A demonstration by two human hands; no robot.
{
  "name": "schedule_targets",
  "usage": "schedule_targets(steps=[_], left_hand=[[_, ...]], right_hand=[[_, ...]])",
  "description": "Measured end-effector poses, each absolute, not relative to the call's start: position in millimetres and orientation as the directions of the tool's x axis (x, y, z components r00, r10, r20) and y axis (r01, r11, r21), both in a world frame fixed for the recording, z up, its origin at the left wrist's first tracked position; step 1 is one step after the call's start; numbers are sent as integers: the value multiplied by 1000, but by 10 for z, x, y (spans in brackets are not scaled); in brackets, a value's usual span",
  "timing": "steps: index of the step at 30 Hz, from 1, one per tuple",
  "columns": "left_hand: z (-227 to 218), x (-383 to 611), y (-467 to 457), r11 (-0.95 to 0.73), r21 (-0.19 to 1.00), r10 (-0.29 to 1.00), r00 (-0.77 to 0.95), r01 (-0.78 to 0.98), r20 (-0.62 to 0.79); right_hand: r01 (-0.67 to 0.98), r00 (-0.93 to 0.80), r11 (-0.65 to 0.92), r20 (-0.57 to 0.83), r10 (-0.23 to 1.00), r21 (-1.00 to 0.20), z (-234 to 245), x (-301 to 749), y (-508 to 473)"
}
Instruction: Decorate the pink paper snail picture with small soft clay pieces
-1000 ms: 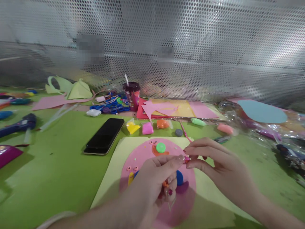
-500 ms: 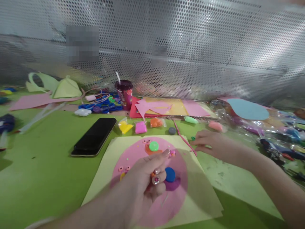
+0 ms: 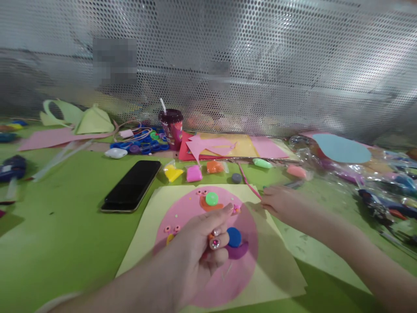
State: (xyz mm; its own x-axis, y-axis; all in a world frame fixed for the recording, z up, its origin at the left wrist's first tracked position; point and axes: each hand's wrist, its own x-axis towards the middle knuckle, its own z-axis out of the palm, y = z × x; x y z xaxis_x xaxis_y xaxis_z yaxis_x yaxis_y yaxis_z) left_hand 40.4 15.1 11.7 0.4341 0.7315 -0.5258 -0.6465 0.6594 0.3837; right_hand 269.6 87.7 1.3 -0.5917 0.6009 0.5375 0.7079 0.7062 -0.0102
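My left hand (image 3: pixel 205 248) hovers over a pink paper circle (image 3: pixel 224 291) on pale yellow sheets (image 3: pixel 276 274). Its fingers are curled, and a small orange bit shows between them, too hidden to name. On the circle lie a green disc (image 3: pixel 211 199) on an orange curved piece, a blue disc (image 3: pixel 233 237) on a purple one, and several little pink eye shapes. At the sheets' upper right edge, my right hand (image 3: pixel 280 202) has its fingers closed together by a thin pink strip (image 3: pixel 248 182). Whatever its fingertips hold is hidden, apart from a speck of green.
A black phone (image 3: pixel 132 186) lies left of the sheets. Behind them sit small packs of clay in yellow (image 3: pixel 173 173), pink (image 3: pixel 194 173) and orange (image 3: pixel 215 167). Farther back stand a lidded cup (image 3: pixel 172 130) and blue scissors (image 3: pixel 143 147), before a perforated metal panel (image 3: pixel 260 78).
My right hand's fingers have drawn closer together and moved slightly down, now covering the pink strip's lower end. My left hand holds nearly the same pose. The view has shifted slightly.
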Motion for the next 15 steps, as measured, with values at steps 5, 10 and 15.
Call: schedule_targets(steps=[5,10,15], left_hand=[[95,412,166,656,377,729,421,-654,-539],[83,409,167,651,365,734,431,-665,-525],[97,415,142,668,375,715,414,-643,-564]], right_hand=[[649,-732,761,277,622,5,172,2652,844],[649,-689,754,342,640,-103,418,2418,618],[572,-647,794,481,591,-206,484,2226,366]])
